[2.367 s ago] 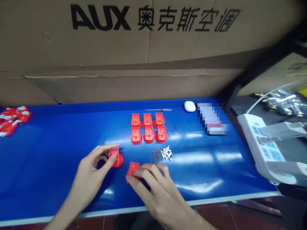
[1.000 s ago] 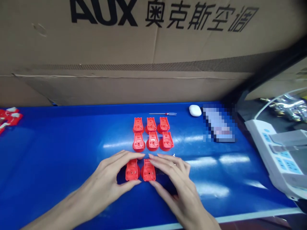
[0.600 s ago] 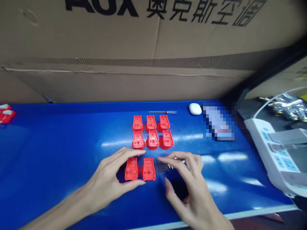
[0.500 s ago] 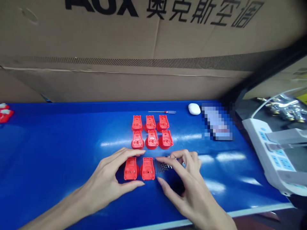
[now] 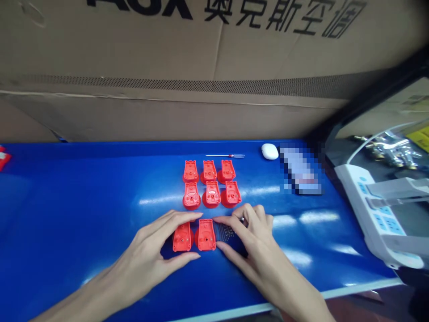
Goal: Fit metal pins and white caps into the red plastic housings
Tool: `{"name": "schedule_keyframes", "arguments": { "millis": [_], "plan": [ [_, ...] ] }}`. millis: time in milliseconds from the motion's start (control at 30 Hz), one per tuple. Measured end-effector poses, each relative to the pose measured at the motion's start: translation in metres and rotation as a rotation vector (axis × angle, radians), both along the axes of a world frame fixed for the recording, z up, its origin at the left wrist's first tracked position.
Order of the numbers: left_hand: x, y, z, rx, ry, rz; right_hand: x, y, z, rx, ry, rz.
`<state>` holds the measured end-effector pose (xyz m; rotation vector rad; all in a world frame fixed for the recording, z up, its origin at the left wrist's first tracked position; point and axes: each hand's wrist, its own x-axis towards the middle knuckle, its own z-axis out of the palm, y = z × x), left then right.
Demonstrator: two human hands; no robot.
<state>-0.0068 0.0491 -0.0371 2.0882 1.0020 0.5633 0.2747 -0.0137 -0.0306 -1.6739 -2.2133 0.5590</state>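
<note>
Left hand [image 5: 149,250] cupped, thumb and fingers apart, around left red part [image 5: 182,239]; right hand [image 5: 263,246] likewise, just beside right red part [image 5: 207,237]. Contact: can't tell. Both parts on surface [image 5: 100,201], nearer than six others [image 5: 211,194]. Right hand overlaps screws [image 5: 221,233]: low sweep could scatter them; uneven push could skew parts.

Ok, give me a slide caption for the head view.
Left hand and right hand bracket two red parts, six more in rows behind.

metal pcs [image 5: 222,233] part-hid by R hand [image 5: 256,237] | red pc [image 5: 4,157] cut L edge | flat obj [image 5: 301,172] pixelated
</note>
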Motion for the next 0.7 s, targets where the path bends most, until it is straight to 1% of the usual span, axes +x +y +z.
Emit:
{"name": "schedule_keyframes", "arguments": {
  "millis": [333, 500, 600, 700],
  "plan": [
    [0.004, 0.003, 0.002, -0.023, 0.014, -0.010, -0.002, 0.002, -0.003, 0.070, -0.024, 0.022],
    [0.003, 0.001, 0.001, -0.022, 0.023, -0.016, -0.002, 0.000, -0.005, 0.071, -0.019, 0.013],
    [0.003, 0.002, 0.004, 0.028, 0.018, -0.036, 0.001, -0.005, -0.002, 0.067, 0.015, 0.003],
    [0.003, 0.004, 0.011, 0.155, -0.041, -0.071, 0.003, -0.011, 0.008, 0.059, 0.058, -0.030]
  ]
}}
